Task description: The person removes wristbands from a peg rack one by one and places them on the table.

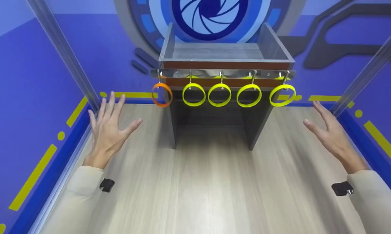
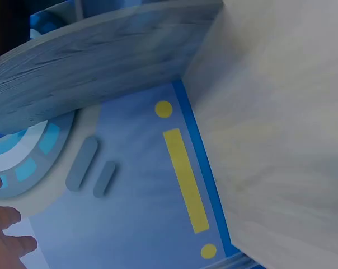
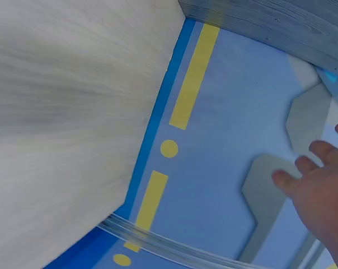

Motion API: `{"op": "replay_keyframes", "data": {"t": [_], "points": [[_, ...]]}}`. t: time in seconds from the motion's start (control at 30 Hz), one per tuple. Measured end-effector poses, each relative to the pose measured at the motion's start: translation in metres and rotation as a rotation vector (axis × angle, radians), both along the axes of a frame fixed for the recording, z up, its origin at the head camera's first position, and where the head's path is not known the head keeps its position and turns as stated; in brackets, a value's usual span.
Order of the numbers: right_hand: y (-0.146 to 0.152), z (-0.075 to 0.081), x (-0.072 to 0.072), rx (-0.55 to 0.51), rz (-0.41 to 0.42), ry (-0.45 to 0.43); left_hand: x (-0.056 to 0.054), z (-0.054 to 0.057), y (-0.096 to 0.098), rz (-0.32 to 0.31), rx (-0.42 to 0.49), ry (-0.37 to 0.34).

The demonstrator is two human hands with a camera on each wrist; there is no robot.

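Head view: one orange ring and four yellow rings hang on hooks of a metal strip across the grey cabinet. Left hand is beside it, fingers spread wide, nothing held. Right hand on the other side, fingers extended, thumb well out, also holding nothing. Neither touches a ring. I'd guess light, fairly stiff plastic, smooth, maybe slippery; I'd pinch the lower rim, away from the hook. Left wrist shows the outer side panel, grain visible, which head barely catches. Right wrist has no ring in frame.
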State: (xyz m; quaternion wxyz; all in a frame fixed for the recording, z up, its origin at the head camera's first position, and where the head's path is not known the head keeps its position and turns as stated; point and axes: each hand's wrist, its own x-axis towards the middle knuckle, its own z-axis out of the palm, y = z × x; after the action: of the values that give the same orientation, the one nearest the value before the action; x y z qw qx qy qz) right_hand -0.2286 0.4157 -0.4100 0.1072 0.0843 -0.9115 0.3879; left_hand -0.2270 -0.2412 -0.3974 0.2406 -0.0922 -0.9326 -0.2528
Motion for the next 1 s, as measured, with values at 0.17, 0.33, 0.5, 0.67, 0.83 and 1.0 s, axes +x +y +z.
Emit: {"op": "replay_keyframes", "data": {"t": [0.17, 0.33, 0.5, 0.67, 0.83, 1.0], "points": [[-0.002, -0.004, 0.001, -0.063, 0.012, -0.057, -0.001, 0.003, 0.003, -0.041, 0.129, 0.047], [-0.004, -0.009, -0.003, -0.109, 0.04, -0.038, -0.004, 0.003, 0.005, -0.099, 0.259, 0.069], [-0.006, -0.015, -0.004, -0.189, 0.094, -0.011, -0.006, 0.001, 0.01, -0.138, 0.324, 0.099], [-0.01, -0.02, -0.006, -0.236, 0.107, -0.039, -0.009, 0.0, 0.016, -0.159, 0.373, 0.108], [-0.019, -0.026, -0.01, -0.249, 0.103, -0.057, -0.011, 0.004, 0.022, -0.165, 0.42, 0.106], [-0.027, -0.036, -0.015, -0.289, 0.109, -0.064, -0.013, 0.007, 0.028, -0.19, 0.483, 0.103]]}}
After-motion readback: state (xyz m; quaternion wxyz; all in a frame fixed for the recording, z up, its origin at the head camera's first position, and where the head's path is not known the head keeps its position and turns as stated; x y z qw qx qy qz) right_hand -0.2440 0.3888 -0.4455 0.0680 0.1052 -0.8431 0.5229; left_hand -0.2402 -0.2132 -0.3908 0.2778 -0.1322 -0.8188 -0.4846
